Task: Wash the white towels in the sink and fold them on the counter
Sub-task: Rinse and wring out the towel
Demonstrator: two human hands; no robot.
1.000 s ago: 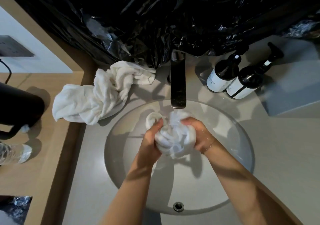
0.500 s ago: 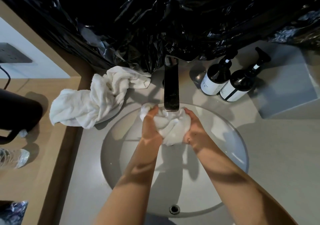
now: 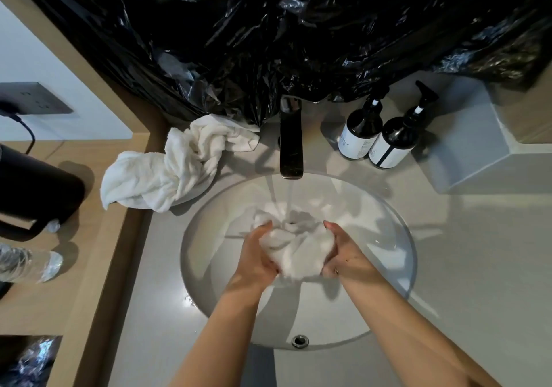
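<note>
Towel [image 3: 297, 249] bunched in both hands over grey sink [image 3: 397, 255].

Bunched wet white towel [image 3: 295, 249] over sink [image 3: 400, 231]; second towel [image 3: 167, 171] crumpled on counter [image 3: 466, 267].

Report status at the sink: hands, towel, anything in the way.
Left hand and right hand both grip the bunched towel under the tap, water running. Second towel lies unfolded on the counter. Nothing in the way.
</note>
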